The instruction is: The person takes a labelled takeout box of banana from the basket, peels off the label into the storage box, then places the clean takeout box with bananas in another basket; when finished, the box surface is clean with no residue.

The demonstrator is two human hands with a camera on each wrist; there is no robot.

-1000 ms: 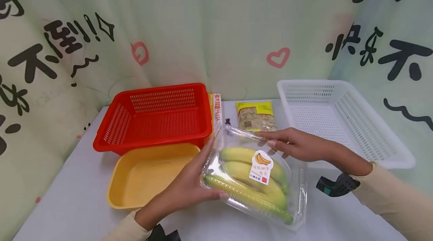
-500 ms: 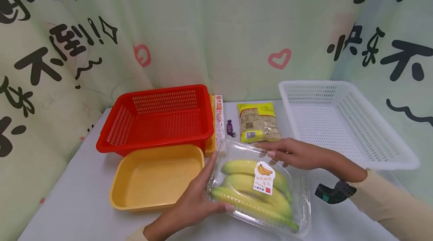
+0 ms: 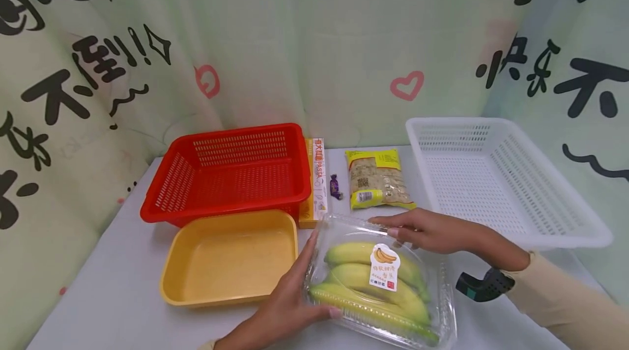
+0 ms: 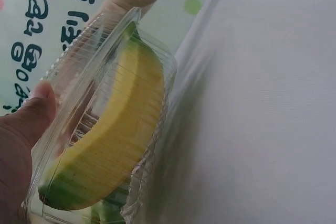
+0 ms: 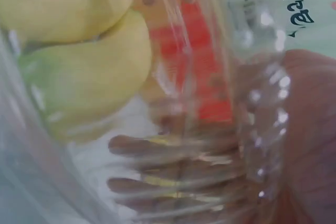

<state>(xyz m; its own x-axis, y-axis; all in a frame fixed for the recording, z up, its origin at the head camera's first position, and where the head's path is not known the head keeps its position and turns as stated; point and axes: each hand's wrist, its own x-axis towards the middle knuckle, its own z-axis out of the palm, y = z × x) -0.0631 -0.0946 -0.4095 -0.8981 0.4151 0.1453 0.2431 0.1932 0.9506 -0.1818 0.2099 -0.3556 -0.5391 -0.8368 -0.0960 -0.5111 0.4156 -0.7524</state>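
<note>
A clear plastic clamshell box [image 3: 339, 228] of bananas [image 3: 361, 279], with a white banana label [image 3: 385, 267] on its lid, is tilted at the near middle of the table. My left hand [image 3: 290, 303] grips its left side, the thumb [image 4: 39, 103] lying along the front edge in the left wrist view. At the far right edge, my right hand [image 3: 432, 231] holds the box too. Its fingers [image 5: 173, 153] show through the clear plastic in the right wrist view. From the left wrist, one banana [image 4: 113, 124] is seen close through the box wall.
Left of the box stand a red basket [image 3: 241, 207] and a yellow tub [image 3: 228, 257]. Behind it lie a pasta box [image 3: 318, 181], a purple-wrapped candy [image 3: 335, 187] and a yellow-topped bag [image 3: 378, 178]. A white basket [image 3: 565, 230] is at the right, a printed curtain [image 3: 304, 39] at the back.
Both hands have brought the box of bananas nearer to me, lower in the head view. The candy and the bag behind it now show fully.
</note>
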